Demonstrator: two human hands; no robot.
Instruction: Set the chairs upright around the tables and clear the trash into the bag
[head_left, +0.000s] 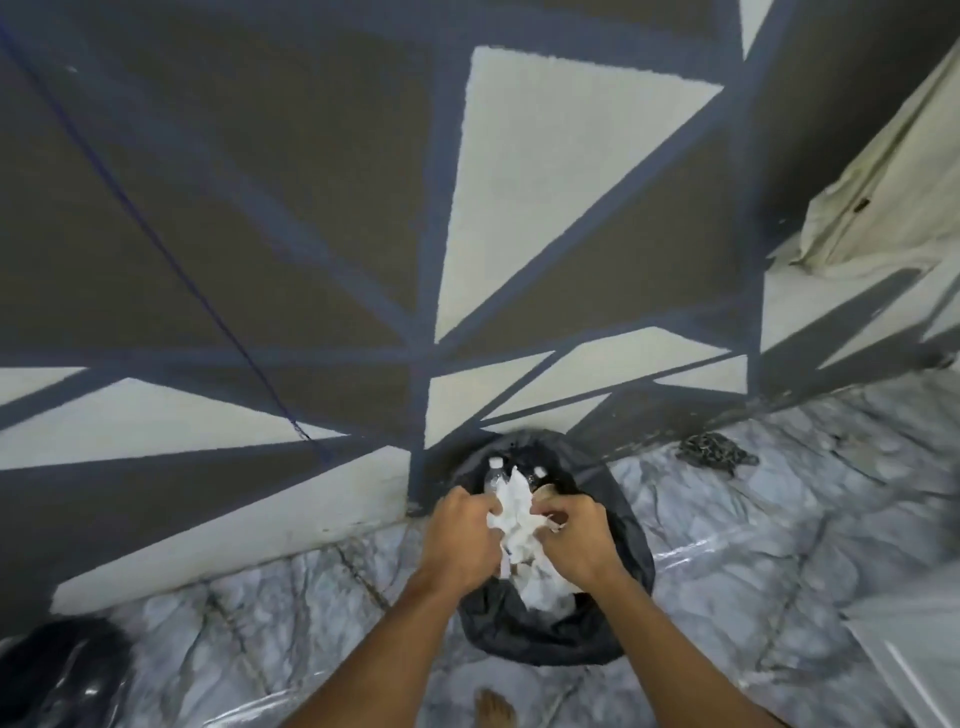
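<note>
White tissue (514, 512) gripped by both curled hands.

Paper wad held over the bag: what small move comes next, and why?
Probably release. The left hand and right hand grip the paper right over the open bag, where bottles already lie, so letting go should drop it in.

forearms: bare | left hand (460, 540); right hand (576, 540): ungloved | foot (496, 706): bare; toes showing
</note>
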